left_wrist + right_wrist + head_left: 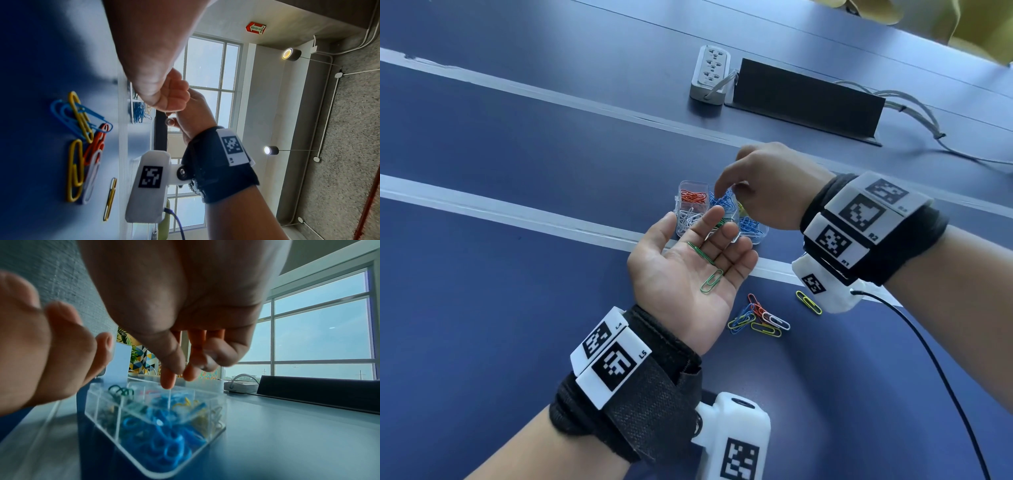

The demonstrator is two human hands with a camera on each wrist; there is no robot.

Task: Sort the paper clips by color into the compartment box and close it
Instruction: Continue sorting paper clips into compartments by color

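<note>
Left hand [681,274], centre of the head view, is palm up with fingers nearly straight, gripping nothing; two green clips [707,270] just lie loose on palm and fingers. Right hand [763,186] hangs above the compartment box [751,236], fingers drooping loosely down toward the blue section. In the right wrist view the fingertips [168,381] sit close together, but whether they pinch a clip I cannot tell, too blurred.

The clear box sits on the blue table [517,308] just beyond the left fingertips, lid not visible, compartments already showing orange, white, blue, green and yellow. Unsorted pile [758,317] of mixed clips lies lower centre, a lone yellow clip [809,302] beside it to the right.

Risks, as judgement:
- flat palm tilts and the green clips slide off onto the table or into the wrong section
- right hand drops a clip on a divider so it lands in the neighbouring colour; sections are narrow and nearly full
- clips in the pile look interlocked, one pull may drag several colours
- overfilled blue section could stop the lid closing
- a knock from either hand could shift the light box
</note>
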